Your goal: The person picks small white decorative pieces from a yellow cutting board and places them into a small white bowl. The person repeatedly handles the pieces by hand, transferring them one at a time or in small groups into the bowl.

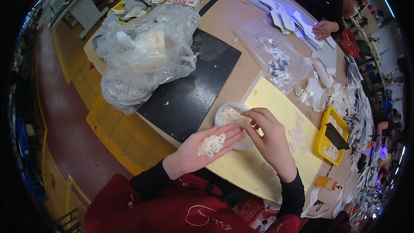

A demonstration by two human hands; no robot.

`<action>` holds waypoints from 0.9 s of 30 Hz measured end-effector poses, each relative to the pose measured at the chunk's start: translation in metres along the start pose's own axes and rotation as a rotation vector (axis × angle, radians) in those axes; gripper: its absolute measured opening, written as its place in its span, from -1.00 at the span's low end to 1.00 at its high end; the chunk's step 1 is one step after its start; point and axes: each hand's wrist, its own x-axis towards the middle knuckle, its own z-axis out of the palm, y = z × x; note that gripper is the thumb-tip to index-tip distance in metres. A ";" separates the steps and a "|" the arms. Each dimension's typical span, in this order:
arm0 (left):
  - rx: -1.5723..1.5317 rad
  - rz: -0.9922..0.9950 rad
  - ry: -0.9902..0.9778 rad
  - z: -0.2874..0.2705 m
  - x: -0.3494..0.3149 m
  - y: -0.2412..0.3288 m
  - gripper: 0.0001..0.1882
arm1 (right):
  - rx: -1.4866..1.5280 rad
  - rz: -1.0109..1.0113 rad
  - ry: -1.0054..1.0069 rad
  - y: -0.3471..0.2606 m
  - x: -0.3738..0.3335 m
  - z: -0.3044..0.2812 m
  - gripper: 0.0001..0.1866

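Note:
My left hand (202,146) is palm up with its fingers stretched out flat. On the palm lies a small heap of cream cut-out pieces (211,145) with holes in them. My right hand (268,134) is closed in a pinch close to the left fingertips; what its fingers hold, if anything, is too small to tell. Beneath both hands stands a round white tub (219,113) lined with plastic, with more cream pieces inside, partly hidden by the fingers. It rests at the edge of a pale yellow board (276,99), where other cut pieces (297,134) lie spread out.
A black mat (189,97) and a large clear bag (148,56) lie to the left. At the right are a yellow tray (321,140) with cream pieces and an orange bottle (327,183). Across the table, a co-worker's hand (323,30) touches stacked white pieces.

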 end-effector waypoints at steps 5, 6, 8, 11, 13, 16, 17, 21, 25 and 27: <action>-0.101 -0.007 -0.192 -0.020 0.006 -0.005 -0.47 | 0.090 -0.108 -0.168 -0.023 -0.010 0.005 -0.67; -0.097 -0.007 -0.190 -0.024 0.007 -0.007 -0.48 | 0.091 -0.125 -0.184 -0.027 -0.012 0.011 -0.67; -0.006 -0.006 0.024 0.000 0.006 -0.009 -0.51 | 0.034 -0.151 -0.212 -0.024 -0.018 0.019 -0.65; -0.239 -0.059 -0.368 -0.037 0.017 -0.012 -0.56 | 0.079 -0.162 -0.211 -0.016 -0.017 0.018 -0.67; -0.261 -0.065 -0.292 -0.033 0.015 -0.013 -0.62 | 0.122 -0.104 -0.212 -0.013 -0.017 0.014 -0.70; -0.253 -0.035 -0.255 -0.030 0.017 -0.014 -0.64 | 0.208 0.002 -0.181 -0.012 -0.014 0.010 -0.73; -0.244 -0.019 -0.257 -0.028 0.018 -0.015 -0.63 | 0.240 0.040 -0.165 -0.012 -0.013 0.009 -0.74; -0.062 0.031 0.106 0.010 0.011 -0.010 -0.55 | 0.269 0.191 -0.172 -0.011 -0.013 0.000 -0.71; -0.018 0.071 0.006 0.012 0.012 -0.008 -0.50 | 0.317 0.248 -0.198 -0.012 -0.015 -0.004 -0.71; -0.009 0.065 0.040 0.014 0.012 -0.008 -0.49 | 0.372 0.284 -0.181 -0.010 -0.016 -0.005 -0.71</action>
